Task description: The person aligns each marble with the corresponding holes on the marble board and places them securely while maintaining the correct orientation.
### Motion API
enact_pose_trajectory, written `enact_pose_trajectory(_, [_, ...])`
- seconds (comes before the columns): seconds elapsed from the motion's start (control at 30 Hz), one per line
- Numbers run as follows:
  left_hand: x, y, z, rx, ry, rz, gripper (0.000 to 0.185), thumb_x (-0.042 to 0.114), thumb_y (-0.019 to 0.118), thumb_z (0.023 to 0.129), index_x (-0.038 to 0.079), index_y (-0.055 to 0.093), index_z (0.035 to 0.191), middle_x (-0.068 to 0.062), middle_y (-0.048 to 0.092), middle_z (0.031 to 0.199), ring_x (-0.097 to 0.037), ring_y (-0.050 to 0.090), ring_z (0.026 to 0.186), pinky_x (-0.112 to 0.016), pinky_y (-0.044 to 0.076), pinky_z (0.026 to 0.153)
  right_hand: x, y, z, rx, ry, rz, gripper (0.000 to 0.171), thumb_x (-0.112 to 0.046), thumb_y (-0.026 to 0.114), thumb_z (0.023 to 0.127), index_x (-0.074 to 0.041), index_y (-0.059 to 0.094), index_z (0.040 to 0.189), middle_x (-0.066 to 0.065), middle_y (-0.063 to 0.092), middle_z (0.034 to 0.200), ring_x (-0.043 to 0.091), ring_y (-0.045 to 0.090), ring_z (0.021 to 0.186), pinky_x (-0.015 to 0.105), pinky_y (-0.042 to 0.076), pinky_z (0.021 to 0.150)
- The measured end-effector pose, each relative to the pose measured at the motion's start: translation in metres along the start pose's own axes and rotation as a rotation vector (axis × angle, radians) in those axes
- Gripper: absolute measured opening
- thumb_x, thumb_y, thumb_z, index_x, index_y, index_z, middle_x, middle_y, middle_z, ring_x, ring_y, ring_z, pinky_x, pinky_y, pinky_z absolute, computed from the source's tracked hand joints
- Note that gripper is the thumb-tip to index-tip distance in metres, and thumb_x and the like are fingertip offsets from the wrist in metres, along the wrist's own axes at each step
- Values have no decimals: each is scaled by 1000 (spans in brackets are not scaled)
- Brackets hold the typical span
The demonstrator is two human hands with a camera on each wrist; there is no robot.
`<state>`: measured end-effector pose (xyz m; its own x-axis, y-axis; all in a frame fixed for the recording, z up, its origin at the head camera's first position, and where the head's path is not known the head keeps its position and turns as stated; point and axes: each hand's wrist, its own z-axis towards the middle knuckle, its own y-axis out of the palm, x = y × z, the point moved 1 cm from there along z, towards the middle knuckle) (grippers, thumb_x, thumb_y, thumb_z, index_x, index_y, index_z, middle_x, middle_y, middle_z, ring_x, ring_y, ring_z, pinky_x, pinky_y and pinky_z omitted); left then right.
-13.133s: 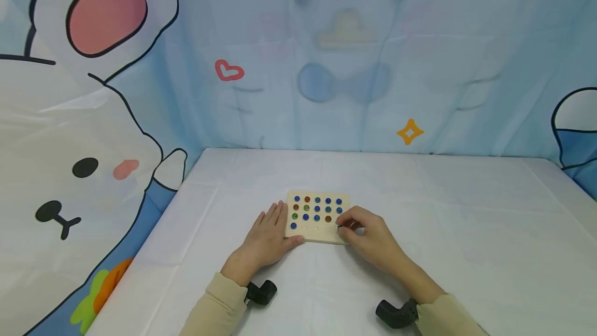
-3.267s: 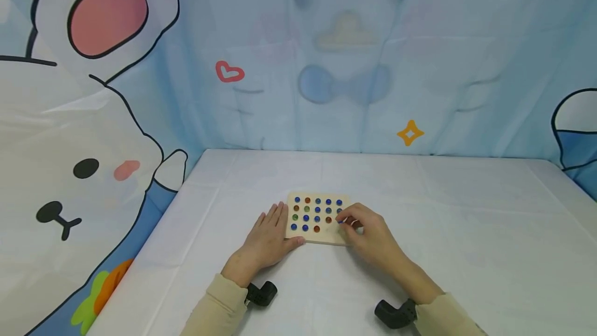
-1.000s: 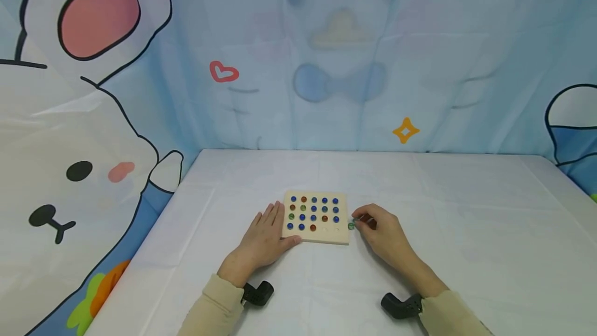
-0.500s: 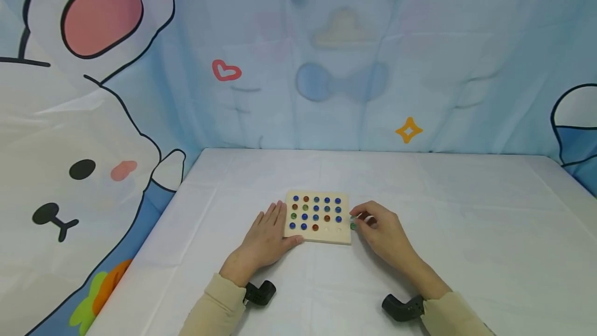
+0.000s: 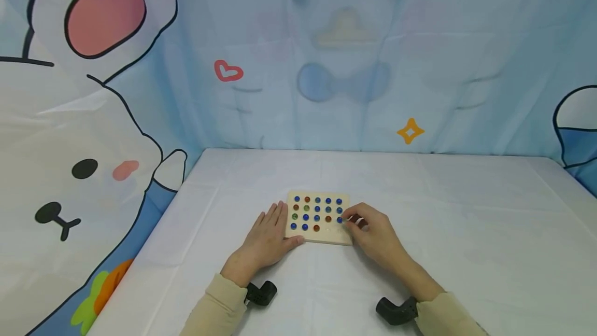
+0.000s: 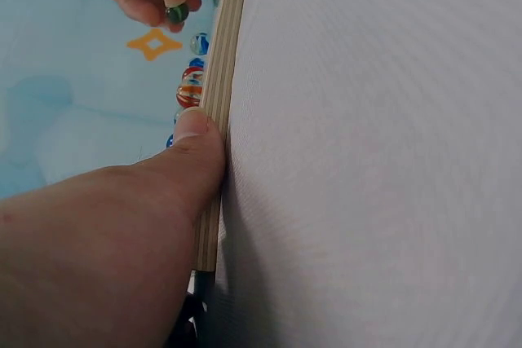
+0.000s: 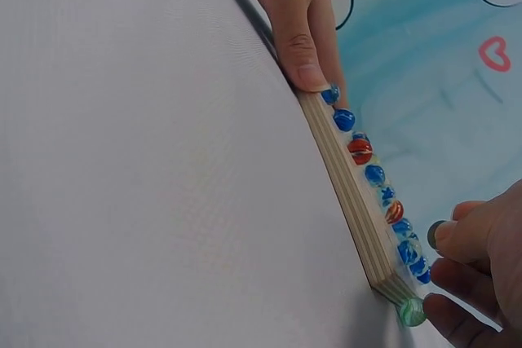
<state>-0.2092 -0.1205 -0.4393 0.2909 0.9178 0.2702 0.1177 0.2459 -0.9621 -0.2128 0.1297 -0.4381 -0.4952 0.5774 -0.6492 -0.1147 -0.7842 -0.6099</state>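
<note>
A pale wooden board [image 5: 333, 233] with rows of glass marbles lies on the table; its front row has two blue marbles and a red-brown one at the left. My left hand [image 5: 267, 237] lies flat along the board's left side, fingers straight, thumb [image 6: 192, 128] on the front edge. Over the right edge, my right hand [image 5: 374, 229] pinches a dark green marble [image 6: 177, 13] between thumb and finger. In the right wrist view, a light green marble [image 7: 412, 311] is at the board's near right corner, right at a lower fingertip. The hand hides that corner area in the head view.
A white cloth covers the table [image 5: 466, 222]. Behind it hangs a light blue printed curtain [image 5: 261, 118], with a cartoon figure on the left. Black curved mounts [image 5: 396, 311] are on both wrists.
Since the oldest frame, the front row has gained a blue and a red-brown marble, and the right column a blue one. My right hand has just moved left, from beside the board to over its edge.
</note>
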Motion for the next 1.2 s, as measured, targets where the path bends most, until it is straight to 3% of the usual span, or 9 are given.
enact_pose_trajectory(0.2, [1,0,1,-4,-3,5,91,59,48,98,-1,16,158,-15,17,166,-31,15,155,-50,18,125,-5,5,0,-25,27,5,21,7,71,84,-8,69,98,1,69,94,10,60,83,21,55,70])
enact_pose_trajectory(0.63, [1,-1,1,-4,1,13,90,59,48,98,-1,17,157,-16,18,165,-31,16,154,-50,19,124,-12,15,2,-52,-26,19,20,9,72,83,-7,69,96,1,69,91,8,58,77,21,52,67])
enact_pose_trajectory(1.2, [0,-1,0,-1,-5,25,91,59,50,97,-2,18,157,-17,20,165,-32,18,154,-50,20,124,-19,27,3,-78,-31,-95,20,5,76,81,-11,71,91,-5,63,80,9,48,75,21,44,63])
